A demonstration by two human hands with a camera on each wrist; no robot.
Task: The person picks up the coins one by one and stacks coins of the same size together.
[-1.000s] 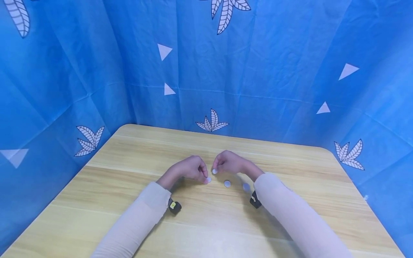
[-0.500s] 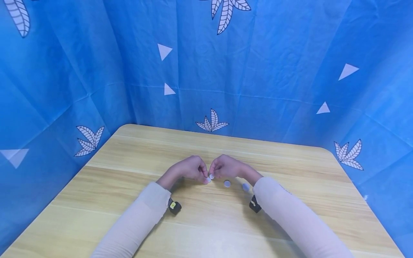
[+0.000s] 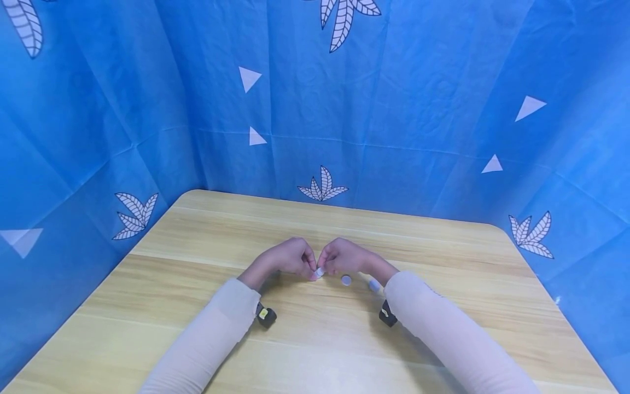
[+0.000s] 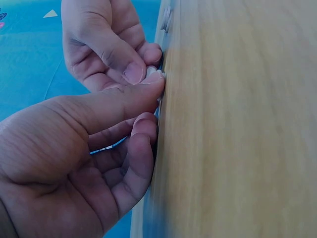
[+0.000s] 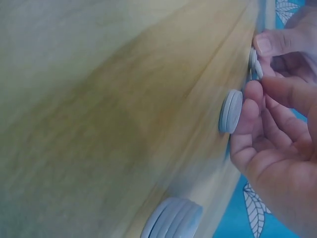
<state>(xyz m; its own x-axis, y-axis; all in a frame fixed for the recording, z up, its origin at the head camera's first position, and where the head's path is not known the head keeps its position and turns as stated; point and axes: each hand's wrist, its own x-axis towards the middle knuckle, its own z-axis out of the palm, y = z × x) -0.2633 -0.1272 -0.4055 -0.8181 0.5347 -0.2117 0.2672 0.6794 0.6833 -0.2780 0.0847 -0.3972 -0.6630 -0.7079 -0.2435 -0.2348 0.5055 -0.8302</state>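
Observation:
In the head view my left hand [image 3: 295, 257] and right hand [image 3: 346, 256] meet low over the middle of the table. My right thumb and forefinger pinch a small silver-grey coin [image 5: 259, 69], tilted against the coins [image 5: 252, 58] at my left fingertips. With bent thumb and fingers, my left hand holds those lower coins by the edge at the tabletop; fingers partly hide them. Just right of this, below my right hand, lies a short stack of coins [image 5: 231, 111]. Farther right stands a taller stack of several coins [image 5: 173, 220].
The wooden table [image 3: 315, 339] carries the coins, with its rounded far edge against a blue curtain [image 3: 418, 109] printed with leaves and triangles. Small black wrist cameras hang under both sleeves, the right one [image 3: 388, 314] near the taller stack.
My right hand has come left and slightly toward me, bringing its coin from a small gap away onto the coins at my left fingertips. My left hand has stayed in place.

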